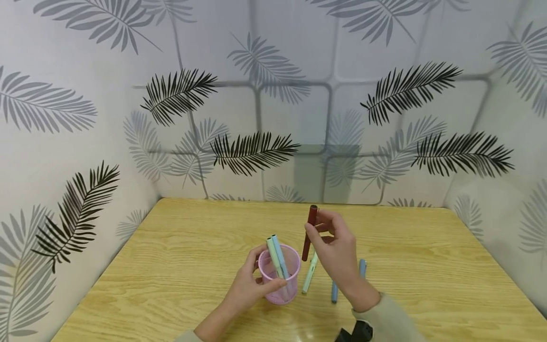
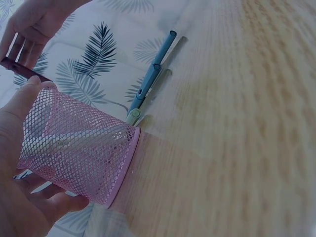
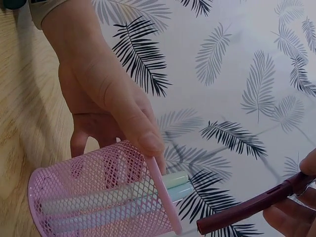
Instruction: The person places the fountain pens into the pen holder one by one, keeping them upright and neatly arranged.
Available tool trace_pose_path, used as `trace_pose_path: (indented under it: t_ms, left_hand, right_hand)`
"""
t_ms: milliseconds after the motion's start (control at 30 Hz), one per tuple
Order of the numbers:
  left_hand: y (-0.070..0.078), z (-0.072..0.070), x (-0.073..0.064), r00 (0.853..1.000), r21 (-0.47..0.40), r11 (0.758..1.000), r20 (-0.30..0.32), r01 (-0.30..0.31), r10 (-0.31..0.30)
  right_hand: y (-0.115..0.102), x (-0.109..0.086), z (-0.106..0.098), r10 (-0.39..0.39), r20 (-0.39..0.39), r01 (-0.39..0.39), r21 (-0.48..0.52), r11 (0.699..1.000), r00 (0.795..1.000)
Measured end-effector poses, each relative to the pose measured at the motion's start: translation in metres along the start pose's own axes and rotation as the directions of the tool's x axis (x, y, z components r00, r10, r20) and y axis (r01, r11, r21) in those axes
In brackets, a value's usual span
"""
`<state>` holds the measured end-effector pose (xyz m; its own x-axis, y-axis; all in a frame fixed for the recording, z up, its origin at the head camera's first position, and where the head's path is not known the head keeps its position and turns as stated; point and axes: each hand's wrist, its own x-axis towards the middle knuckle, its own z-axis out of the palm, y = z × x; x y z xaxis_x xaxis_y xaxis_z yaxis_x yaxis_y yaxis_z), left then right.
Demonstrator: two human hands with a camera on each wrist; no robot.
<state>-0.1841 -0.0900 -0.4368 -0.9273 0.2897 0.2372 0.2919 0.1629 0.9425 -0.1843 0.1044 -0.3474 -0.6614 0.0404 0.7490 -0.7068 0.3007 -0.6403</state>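
Observation:
A pink mesh pen cup (image 1: pixel 279 297) stands on the table, gripped around its side by my left hand (image 1: pixel 248 285). Inside it lean a pale green pen (image 1: pixel 273 254) and a light blue pen (image 1: pixel 279 251), their tops above the rim. My right hand (image 1: pixel 339 244) pinches a dark red pen (image 1: pixel 306 244) to the right of the cup and above the table. In the right wrist view the lower end of that dark red pen (image 3: pixel 242 210) is apart from the cup's rim (image 3: pixel 165 197).
A light green pen (image 1: pixel 309 278) lies on the wooden table (image 1: pixel 192 247) right of the cup. Farther right is a blue pen (image 1: pixel 334 292), partly hidden by my right hand. Behind the table rises a wall (image 1: pixel 239 114) with a leaf pattern.

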Motion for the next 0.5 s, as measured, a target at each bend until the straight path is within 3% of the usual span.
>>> trace_pose_path:
  t_ms: [233,500]
  left_hand:
    - [-0.001,0.0,0.0,1.0,-0.017,1.0,0.007,0.006,-0.006]
    - [0.0,-0.001,0.0,1.0,-0.023,1.0,0.011,0.017,-0.017]
  right_hand:
    - [0.002,-0.002,0.011,0.001,0.014,-0.001,0.003,1.0,1.0]
    - [0.038,-0.009,0.022,0.015,0.047,-0.015,0.015,1.0,0.999]
